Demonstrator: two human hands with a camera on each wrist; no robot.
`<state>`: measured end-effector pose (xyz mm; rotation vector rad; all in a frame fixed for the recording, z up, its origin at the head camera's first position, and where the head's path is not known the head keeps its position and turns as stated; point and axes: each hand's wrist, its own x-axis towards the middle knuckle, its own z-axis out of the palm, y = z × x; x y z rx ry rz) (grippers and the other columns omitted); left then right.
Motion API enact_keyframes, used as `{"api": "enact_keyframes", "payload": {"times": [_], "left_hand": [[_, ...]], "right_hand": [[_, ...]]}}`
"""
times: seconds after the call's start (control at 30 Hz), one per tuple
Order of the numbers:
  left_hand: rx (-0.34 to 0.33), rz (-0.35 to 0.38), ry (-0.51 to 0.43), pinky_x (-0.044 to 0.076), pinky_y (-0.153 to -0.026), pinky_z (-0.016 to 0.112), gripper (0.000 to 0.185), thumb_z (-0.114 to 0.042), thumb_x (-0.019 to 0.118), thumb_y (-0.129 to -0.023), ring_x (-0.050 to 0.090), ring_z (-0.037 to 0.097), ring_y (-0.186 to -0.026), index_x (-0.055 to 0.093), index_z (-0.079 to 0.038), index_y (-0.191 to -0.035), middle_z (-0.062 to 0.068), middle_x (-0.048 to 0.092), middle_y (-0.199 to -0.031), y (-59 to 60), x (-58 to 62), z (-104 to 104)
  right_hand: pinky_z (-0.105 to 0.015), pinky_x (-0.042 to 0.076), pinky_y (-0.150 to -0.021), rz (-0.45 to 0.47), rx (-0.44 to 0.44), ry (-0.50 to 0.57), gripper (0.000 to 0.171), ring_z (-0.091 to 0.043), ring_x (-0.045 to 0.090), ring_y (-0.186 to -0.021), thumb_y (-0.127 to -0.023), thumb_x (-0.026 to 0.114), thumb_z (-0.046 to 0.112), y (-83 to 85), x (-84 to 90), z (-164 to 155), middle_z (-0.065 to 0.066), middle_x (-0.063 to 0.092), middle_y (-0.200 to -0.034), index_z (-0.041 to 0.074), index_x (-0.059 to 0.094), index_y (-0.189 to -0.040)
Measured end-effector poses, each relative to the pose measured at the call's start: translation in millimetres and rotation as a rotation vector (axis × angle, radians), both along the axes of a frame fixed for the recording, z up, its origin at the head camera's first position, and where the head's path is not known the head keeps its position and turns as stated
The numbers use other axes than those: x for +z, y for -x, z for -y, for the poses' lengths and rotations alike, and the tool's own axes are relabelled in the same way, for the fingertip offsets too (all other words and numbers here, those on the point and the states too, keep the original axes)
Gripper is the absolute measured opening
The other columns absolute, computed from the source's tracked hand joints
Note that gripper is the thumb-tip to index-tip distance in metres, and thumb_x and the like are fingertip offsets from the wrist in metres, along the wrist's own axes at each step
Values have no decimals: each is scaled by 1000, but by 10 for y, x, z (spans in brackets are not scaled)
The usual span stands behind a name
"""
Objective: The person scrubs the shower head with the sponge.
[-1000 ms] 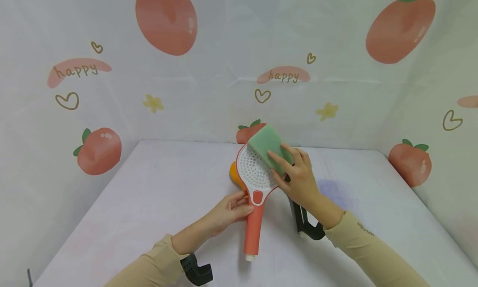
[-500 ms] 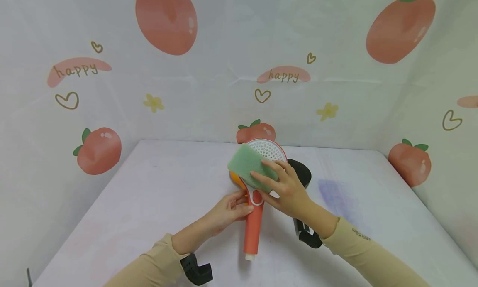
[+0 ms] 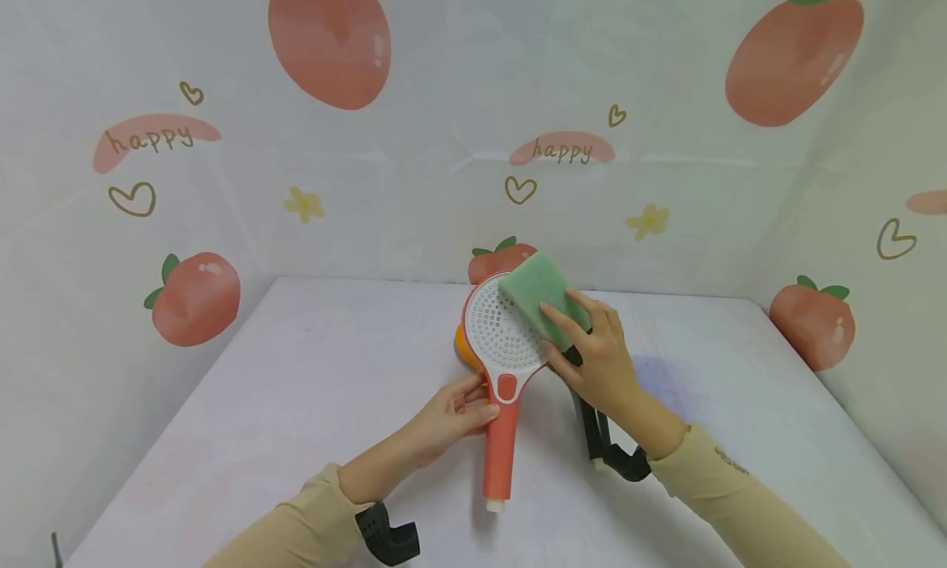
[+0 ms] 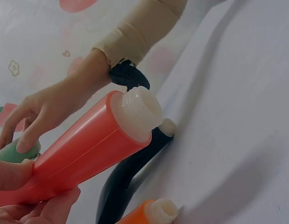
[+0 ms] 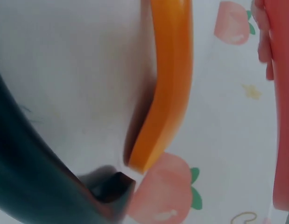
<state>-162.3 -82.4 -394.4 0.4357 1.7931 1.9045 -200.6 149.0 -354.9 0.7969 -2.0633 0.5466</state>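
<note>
Right now the left hand (image 3: 451,416) wraps its fingers and thumb around the red handle of the red shower head (image 3: 503,371), just under the round white face full of little holes. Holding it there seems to keep the shower head steady and lifted, with its face turned up toward the person. The white screw end of the handle points back at the person, and the left wrist view shows that end (image 4: 137,112) up off the table (image 3: 296,387).

The right hand (image 3: 595,354) presses the green sponge (image 3: 543,293) onto the far right edge of the white face. Its fingers lie fairly straight across the top of the sponge and the thumb tucks under its near side, so the sponge is pinched and pushed flat against the holes. That looks like a good way to rub the face.

An orange shower head (image 3: 464,346) lies on the table just behind and left of the red one. A black shower head (image 3: 592,432) lies just right of the red handle, mostly hidden under the right hand.

Half a second ago the sponge was down at the near left part of the white face. Now it is up at the far right edge. The left hand has not moved.
</note>
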Motion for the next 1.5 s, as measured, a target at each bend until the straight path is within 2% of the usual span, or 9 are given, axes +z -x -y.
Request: {"api": "enact_keyframes", "payload": {"times": [0.13, 0.33, 0.57, 0.7, 0.9, 1.1, 1.3, 1.5], "left_hand": [[2, -9, -8, 51, -94, 38, 66, -16, 58, -92, 57, 15, -113, 24, 1, -146, 26, 40, -141, 4, -11, -3], [-16, -41, -18, 52, -94, 36, 62, -13, 55, -93, 57, 11, -111, 25, 1, -145, 27, 40, -140, 7, -19, 2], [-15, -45, -14, 52, -93, 35, 61, -13, 55, -93, 57, 10, -109, 25, 0, -145, 24, 43, -139, 3, 1, 8], [-6, -38, -19, 52, -93, 36, 63, -14, 57, -93, 58, 9, -107, 25, 0, -145, 24, 43, -138, -2, 24, 6], [11, -10, -23, 52, -94, 37, 66, -16, 59, -92, 58, 10, -106, 24, -1, -145, 23, 43, -138, 14, 4, 12], [28, -5, -33, 51, -94, 38, 64, -14, 59, -92, 58, 9, -104, 25, -1, -145, 25, 42, -138, 41, -11, 18], [68, -7, -36, 52, -93, 38, 60, -9, 57, -92, 59, 6, -100, 27, 0, -143, 25, 43, -137, 32, 44, 11], [63, -8, -41, 51, -94, 38, 61, -10, 56, -92, 60, 9, -102, 25, 2, -143, 28, 40, -138, 7, 88, 14]], "right_hand": [[-51, 37, -87, 12, 23, -7, 40, -42, 44, -108, -95, 44, 39, -47, -83, 14, -26, 48, -123, 11, 62, -118], [-50, 39, -88, -38, 73, -66, 39, -36, 46, -108, -94, 44, 40, -148, -174, 114, -22, 51, -121, 14, 63, -117], [-48, 40, -89, -126, 153, -116, 34, -38, 47, -106, -94, 45, 36, -212, -127, 147, -20, 53, -120, 16, 65, -113], [-49, 41, -85, -172, 131, -72, 31, -40, 49, -100, -93, 47, 32, -147, -57, 90, -23, 55, -116, 14, 67, -110], [-52, 36, -83, -116, 38, 41, 35, -44, 45, -101, -93, 49, 31, -34, 16, -42, -29, 50, -120, 8, 65, -112], [-54, 37, -82, -102, 20, 43, 34, -46, 46, -100, -90, 51, 28, -51, -42, -82, -31, 50, -118, 7, 65, -111], [-53, 40, -80, -120, 69, -7, 33, -41, 48, -99, -92, 46, 31, -155, -122, -11, -26, 53, -114, 10, 66, -109], [-47, 39, -87, -147, 165, -74, 31, -37, 48, -101, -91, 46, 30, -228, -159, 65, -22, 56, -115, 14, 67, -109]]}}
